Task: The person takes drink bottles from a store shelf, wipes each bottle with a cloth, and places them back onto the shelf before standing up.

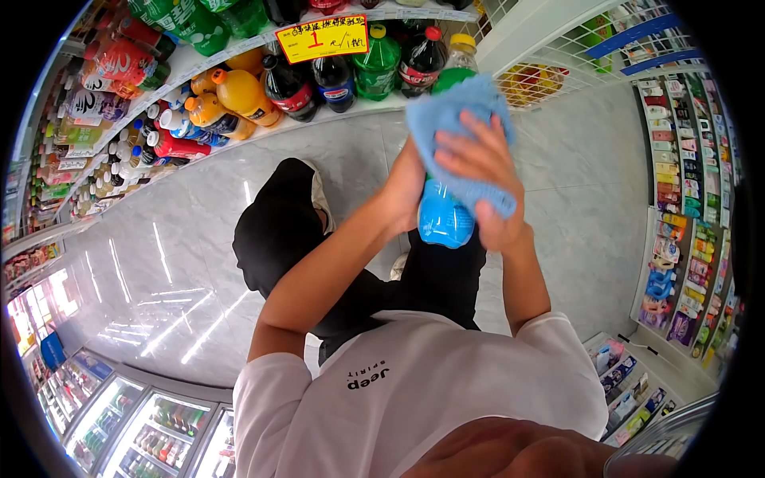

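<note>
A blue plastic bottle (445, 217) is held in front of my body, tilted, with one rounded blue end toward me. My left hand (404, 190) is wrapped round its left side, and the fingers are partly hidden behind the cloth. Over the bottle's upper part lies a light blue cloth (456, 107). My right hand (484, 163), slightly blurred, grips this cloth and presses it against the bottle. Just beyond the cloth shows a yellow-capped bottle (462, 54) with a green label; the cloth hides whether it stands on the shelf.
Ahead, a low curved shelf (319, 111) carries soda bottles, with a yellow price sign (322, 38) on the edge above. A white wire basket (550, 68) stands at upper right. Product shelves (684, 207) line the right; glass-door fridges (151, 430) stand at lower left. Grey tiles (183, 247) cover the floor.
</note>
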Tool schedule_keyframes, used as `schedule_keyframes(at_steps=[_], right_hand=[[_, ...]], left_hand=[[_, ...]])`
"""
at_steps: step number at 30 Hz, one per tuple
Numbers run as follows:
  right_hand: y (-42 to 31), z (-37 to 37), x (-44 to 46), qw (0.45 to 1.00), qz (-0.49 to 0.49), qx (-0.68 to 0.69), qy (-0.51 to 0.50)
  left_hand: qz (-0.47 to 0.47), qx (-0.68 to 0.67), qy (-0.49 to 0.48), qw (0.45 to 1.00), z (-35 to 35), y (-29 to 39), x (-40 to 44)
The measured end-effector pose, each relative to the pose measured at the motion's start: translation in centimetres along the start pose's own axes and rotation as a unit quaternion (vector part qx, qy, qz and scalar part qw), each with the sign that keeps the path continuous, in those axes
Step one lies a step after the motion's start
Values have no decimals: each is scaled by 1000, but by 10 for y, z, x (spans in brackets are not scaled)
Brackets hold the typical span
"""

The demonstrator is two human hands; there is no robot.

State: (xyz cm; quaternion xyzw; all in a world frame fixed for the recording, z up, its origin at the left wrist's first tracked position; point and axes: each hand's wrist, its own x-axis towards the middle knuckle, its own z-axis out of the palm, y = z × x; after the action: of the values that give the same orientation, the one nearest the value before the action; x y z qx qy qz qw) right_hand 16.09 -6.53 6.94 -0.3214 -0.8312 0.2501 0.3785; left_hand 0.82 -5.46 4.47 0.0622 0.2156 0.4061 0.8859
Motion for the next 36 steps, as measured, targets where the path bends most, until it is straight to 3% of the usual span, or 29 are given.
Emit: schedule_keyframes(at_steps=[3, 6, 10, 12, 15, 19, 23, 28, 36], right_hand=[[26, -3, 20, 996, 19, 12, 83], [47, -4, 38, 975, 74, 138, 160], [33, 5, 28, 981, 61, 118, 144], [25, 9, 15, 990, 48, 101, 88], [2, 18, -6, 993, 47, 104, 31], [-10, 28, -33, 992, -23, 124, 10], [-8, 26, -35, 994, -10, 102, 40], [11, 22, -10, 994, -9, 29, 102], [44, 12, 41, 959, 68, 212, 178]], left_hand=[[-9, 24, 33, 999, -1, -5, 8], [-40, 63, 44, 996, -2, -7, 8], [0, 55, 35, 998, -8, -8, 7], [43, 24, 52, 997, -2, -6, 7], [46, -65, -77, 994, -11, 7, 8], [61, -37, -5, 997, -6, 18, 2], [10, -21, 13, 1000, 1, 17, -1], [11, 9, 0, 1000, 1, 5, 4], [27, 89, 37, 995, 1, 0, 5]])
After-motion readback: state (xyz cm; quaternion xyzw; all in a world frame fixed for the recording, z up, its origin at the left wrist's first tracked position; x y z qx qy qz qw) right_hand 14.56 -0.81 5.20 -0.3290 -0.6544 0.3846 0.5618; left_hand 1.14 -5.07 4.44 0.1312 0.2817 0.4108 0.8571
